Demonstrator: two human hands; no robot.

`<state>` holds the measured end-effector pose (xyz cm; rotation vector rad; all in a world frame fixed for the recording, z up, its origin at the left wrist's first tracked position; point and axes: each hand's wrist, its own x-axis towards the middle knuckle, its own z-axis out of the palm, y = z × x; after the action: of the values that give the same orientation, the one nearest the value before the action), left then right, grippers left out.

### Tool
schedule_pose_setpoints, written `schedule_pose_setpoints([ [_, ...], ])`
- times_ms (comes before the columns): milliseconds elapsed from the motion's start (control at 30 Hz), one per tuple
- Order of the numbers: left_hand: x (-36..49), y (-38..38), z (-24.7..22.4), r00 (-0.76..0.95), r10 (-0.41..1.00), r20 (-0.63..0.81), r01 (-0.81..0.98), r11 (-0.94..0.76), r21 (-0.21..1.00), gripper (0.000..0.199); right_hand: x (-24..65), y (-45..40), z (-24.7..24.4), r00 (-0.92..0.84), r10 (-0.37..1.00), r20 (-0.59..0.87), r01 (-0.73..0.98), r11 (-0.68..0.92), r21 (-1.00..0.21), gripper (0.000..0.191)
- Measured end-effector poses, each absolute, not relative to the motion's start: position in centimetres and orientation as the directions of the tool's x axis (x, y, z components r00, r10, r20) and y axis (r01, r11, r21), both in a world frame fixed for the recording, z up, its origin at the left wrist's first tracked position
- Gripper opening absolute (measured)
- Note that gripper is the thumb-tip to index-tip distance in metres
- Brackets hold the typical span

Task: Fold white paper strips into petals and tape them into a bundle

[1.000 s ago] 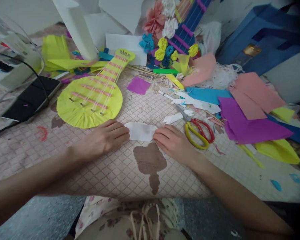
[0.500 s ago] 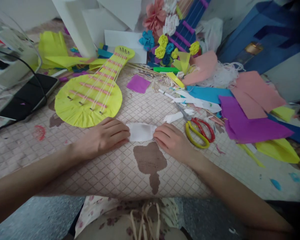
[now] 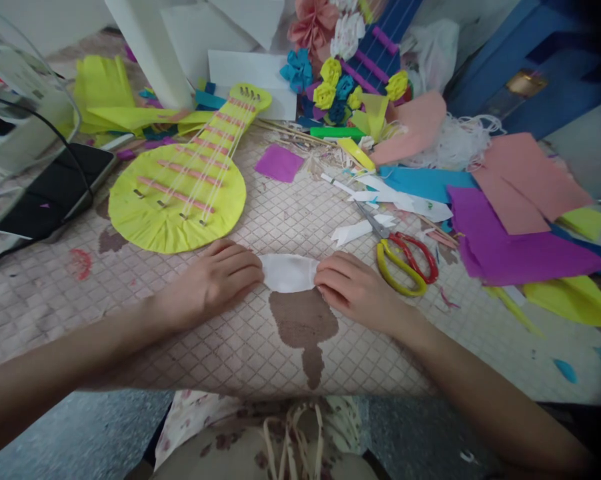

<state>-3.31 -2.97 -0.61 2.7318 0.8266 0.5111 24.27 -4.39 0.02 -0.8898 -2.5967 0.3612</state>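
Note:
A small white piece of paper point(image 3: 289, 273) is stretched between my two hands, low over the quilted cloth. My left hand point(image 3: 219, 277) grips its left end with fingers closed together. At the other end, my right hand point(image 3: 353, 287) pinches the paper; both sets of fingertips are partly hidden. Just beyond my left hand lies a yellow paper lute point(image 3: 180, 200) with pink strips and white strings. Scissors point(image 3: 405, 260) with red and yellow handles rest to the right of my right hand, near white paper scraps point(image 3: 363, 230).
At the left are a phone point(image 3: 55, 190) and a power strip point(image 3: 20, 140) with cables. Purple paper point(image 3: 520, 240), pink paper point(image 3: 535, 180) and white string point(image 3: 460, 140) lie at the right. Paper flowers point(image 3: 330, 80) and a blue instrument point(image 3: 380, 50) stand at the back.
Both hands and the white paper have shifted slightly right and nearer to me; the paper's edges look more curved. The whole view has also moved a little.

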Motion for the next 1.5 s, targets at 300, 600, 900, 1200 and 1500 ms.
schedule_pose_setpoints([
  [300, -2.4, -3.7, -1.0, 0.623, 0.733, 0.273, 0.558, -0.661, 0.501, 0.010, 24.1, -4.9, -1.0, -0.630, 0.730, 0.264, 0.575, 0.667, -0.474, 0.010],
  [600, -2.0, -4.0, -1.4, 0.510, 0.819, 0.263, 0.561, -0.548, 0.621, 0.009, 23.9, -5.1, -0.6, -0.480, 0.860, 0.173, 0.561, 0.452, -0.694, 0.007],
  [900, -1.8, -4.1, -1.1, 0.491, 0.834, 0.251, 0.582, -0.528, 0.618, 0.006, 23.6, -5.3, -0.8, -0.438, 0.884, 0.165, 0.576, 0.417, -0.703, 0.009],
  [1200, -0.9, -4.0, -0.5, 0.476, 0.850, 0.227, 0.652, -0.514, 0.558, 0.007, 23.0, -5.4, -0.7, -0.398, 0.898, 0.188, 0.611, 0.413, -0.676, 0.010],
  [1500, -1.1, -4.1, -0.9, 0.475, 0.849, 0.232, 0.658, -0.518, 0.547, 0.010, 23.1, -5.5, -0.9, -0.386, 0.907, 0.167, 0.620, 0.389, -0.681, 0.009],
])
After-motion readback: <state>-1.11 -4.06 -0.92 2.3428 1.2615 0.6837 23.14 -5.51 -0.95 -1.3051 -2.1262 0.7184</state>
